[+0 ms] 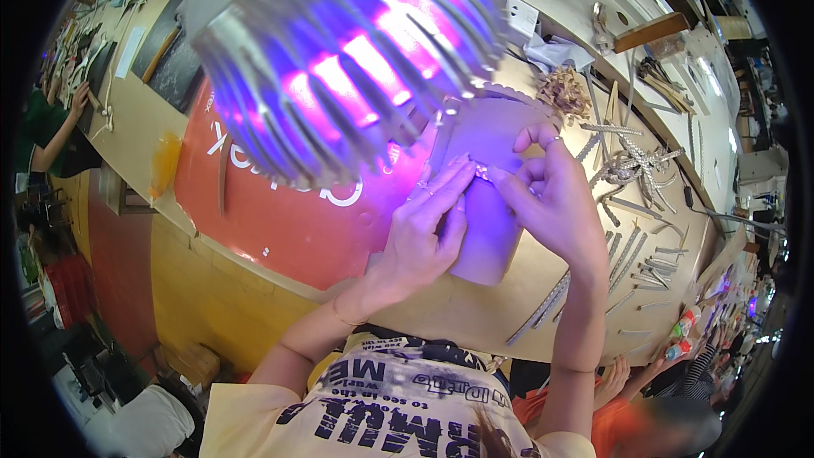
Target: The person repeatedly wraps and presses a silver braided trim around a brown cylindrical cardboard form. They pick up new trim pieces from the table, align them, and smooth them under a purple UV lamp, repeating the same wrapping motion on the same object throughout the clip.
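Head view, and at its middle lies a small, pale, glinting strip [482,171], set across a smooth, purple-lit, rounded form [485,246] on the tan worktable [458,322]. The person's left hand [424,225], fingers stretched out, meets the bent fingers of the right hand [551,203] at that strip. Both sets of fingertips are together on it; whether either one pinches it or merely presses, I can't tell.

Just beyond, to the left, a silver, ribbed metal lamp [339,59] glows violet over the work, with a glossy red sheet [280,233] spread beneath it. To the right lie a tangled heap of pale braided cords [636,161], a curly tan bunch [565,89] farther off, and short grey strips [657,271] nearer the table edge.

What worries me is the strip's size: if one hand's fingertips lifted unevenly, it could slip sideways or twist. The rounded form might also roll under lopsided pressure, and a raised left hand could knock the low lamp. A dropped strip could easily get lost among those loose bits.
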Demonstrator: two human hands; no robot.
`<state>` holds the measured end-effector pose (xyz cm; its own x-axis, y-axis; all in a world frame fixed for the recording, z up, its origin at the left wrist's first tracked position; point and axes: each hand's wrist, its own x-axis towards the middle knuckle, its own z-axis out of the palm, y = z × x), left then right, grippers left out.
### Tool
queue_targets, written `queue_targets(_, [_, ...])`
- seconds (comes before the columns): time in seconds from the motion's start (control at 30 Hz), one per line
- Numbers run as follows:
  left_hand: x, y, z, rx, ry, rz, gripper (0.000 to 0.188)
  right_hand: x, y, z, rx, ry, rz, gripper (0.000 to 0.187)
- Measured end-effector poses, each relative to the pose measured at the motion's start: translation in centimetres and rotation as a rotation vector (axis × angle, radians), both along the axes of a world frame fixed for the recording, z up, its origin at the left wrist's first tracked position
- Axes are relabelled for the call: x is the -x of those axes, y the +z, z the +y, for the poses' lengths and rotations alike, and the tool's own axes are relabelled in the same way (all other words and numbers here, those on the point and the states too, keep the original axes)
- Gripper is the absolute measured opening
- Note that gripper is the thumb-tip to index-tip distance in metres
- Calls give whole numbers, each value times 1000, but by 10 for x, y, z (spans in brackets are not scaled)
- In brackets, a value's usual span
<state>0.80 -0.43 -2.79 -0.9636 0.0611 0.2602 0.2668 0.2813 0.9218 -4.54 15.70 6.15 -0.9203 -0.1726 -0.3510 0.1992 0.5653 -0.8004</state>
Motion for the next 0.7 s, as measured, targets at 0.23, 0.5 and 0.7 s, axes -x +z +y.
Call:
queue_targets(0.23, [1,1,2,38,13,4,36,-16,-3,30,148,-18,59,28])
queue_targets(0.5, [1,5,3,107,12,-4,34,-19,-16,34,264,-67,51,28])
queue_targets(0.7, [2,4,1,154,-4,30,34,-21,-20,35,300,-88,48,27])
